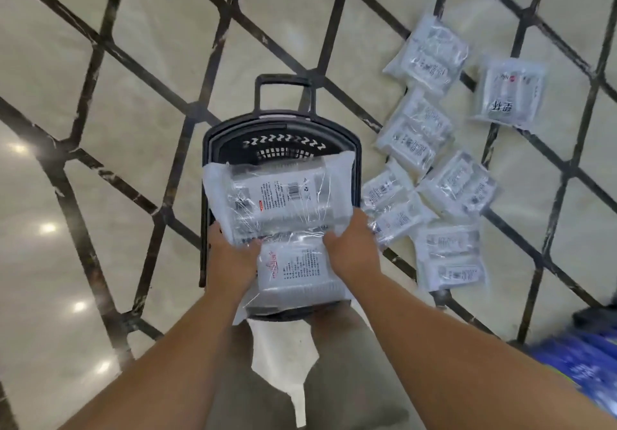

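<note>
Left hand: my fingers pinch the wrapped pack, 7 o'clock corner.
Right hand: fingers grip its 5 o'clock corner.
Pack: above the black basket and a second pack.
Floor, 2 o'clock: loose packs.

Barcode and red strip label on the held packet, its fine print too blurred to read, two large upside-down characters on the far floor packet, illegible

1. Floor: glossy cream tiles with dark diagonal borders (lamp reflections at left).
2. Basket: black and slotted, with an upright pull handle, standing at centre.
3. Packets: white, clear-wrapped, scattered right of the basket, several overlapping; one outlying packet lies farther right.
4. Blue wrapping: blurred, at the lower right corner.
</note>
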{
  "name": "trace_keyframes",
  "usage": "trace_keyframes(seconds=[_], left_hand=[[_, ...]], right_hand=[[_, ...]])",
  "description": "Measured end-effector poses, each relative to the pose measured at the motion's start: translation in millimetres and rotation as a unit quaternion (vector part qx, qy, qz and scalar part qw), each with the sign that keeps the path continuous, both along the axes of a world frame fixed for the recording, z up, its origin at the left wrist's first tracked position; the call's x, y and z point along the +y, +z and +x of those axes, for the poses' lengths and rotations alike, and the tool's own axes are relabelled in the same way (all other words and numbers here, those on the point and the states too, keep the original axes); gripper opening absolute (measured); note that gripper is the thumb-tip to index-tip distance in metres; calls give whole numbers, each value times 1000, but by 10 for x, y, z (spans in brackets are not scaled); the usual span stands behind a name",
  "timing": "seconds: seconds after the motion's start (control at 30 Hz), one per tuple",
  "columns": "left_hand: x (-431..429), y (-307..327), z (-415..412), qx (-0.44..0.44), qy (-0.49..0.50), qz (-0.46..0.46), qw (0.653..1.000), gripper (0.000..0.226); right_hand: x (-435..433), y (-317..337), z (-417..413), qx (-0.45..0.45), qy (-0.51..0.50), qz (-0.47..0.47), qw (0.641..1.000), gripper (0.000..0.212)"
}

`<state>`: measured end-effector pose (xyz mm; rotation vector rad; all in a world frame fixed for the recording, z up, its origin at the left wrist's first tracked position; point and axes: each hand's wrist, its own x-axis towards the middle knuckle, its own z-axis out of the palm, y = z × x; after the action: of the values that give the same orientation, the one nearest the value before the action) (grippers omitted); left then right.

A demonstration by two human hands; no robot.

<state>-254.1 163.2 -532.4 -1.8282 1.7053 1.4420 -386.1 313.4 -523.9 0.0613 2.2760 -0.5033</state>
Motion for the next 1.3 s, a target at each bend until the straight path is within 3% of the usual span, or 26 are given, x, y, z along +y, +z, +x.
trace_keyframes(seconds=[0.3, 0.47, 0.7, 0.87, 0.97, 1.1, 1.2, 1.3], left_hand=[[-337, -2287, -62, -42, -137, 7, 990, 69], [-332, -3067, 1, -49, -157, -31, 986, 66], [-141, -3946, -208, -138, -181, -62, 972, 67], [-35, -4344, -234, -181, -232, -138, 946, 72], [52, -4421, -173, -169, -262, -220, 924, 80], [78, -4366, -178, -128, -284, -285, 907, 85], [-12, -4257, -227, -123, -352, -274, 886, 97], [-108, -3917, -280, -39, -437, -244, 865, 96]], right_hand=[[-160, -2202, 329, 7, -65, 56, 996, 61], [-256, -3017, 493, 2, -80, 54, 995, 58], [-337, -3993, 377, -5, -97, 59, 994, 63], [-307, -4402, 400, 11, -67, 62, 996, 69], [-317, -4509, 502, 125, -17, 57, 990, 72], [-357, -4502, 507, 265, 122, 73, 954, 81], [-403, -4296, 376, 228, 225, 76, 944, 86], [-442, -4066, 269, 181, 293, 122, 931, 88]])
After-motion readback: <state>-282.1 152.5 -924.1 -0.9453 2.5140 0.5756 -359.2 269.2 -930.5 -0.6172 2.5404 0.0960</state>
